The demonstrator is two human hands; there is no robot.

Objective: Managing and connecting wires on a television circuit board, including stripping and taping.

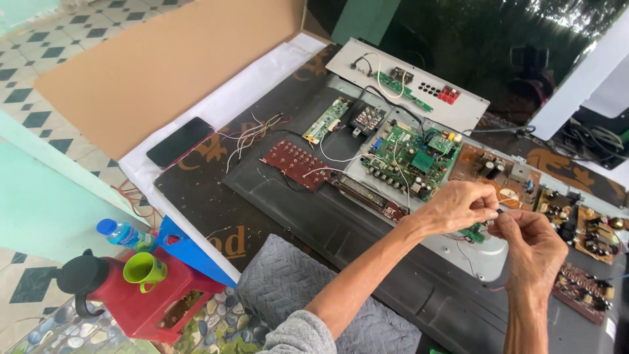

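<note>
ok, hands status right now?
Left hand: closed, pinching a small part.
Right hand: closed, pinching the same part over the chassis.

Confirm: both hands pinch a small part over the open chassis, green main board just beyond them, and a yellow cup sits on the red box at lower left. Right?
Not quite: the cup on the red box is green, not yellow, as the head view shows. The rest holds: left hand and right hand pinch a small part over the chassis, green main board just beyond.
</note>
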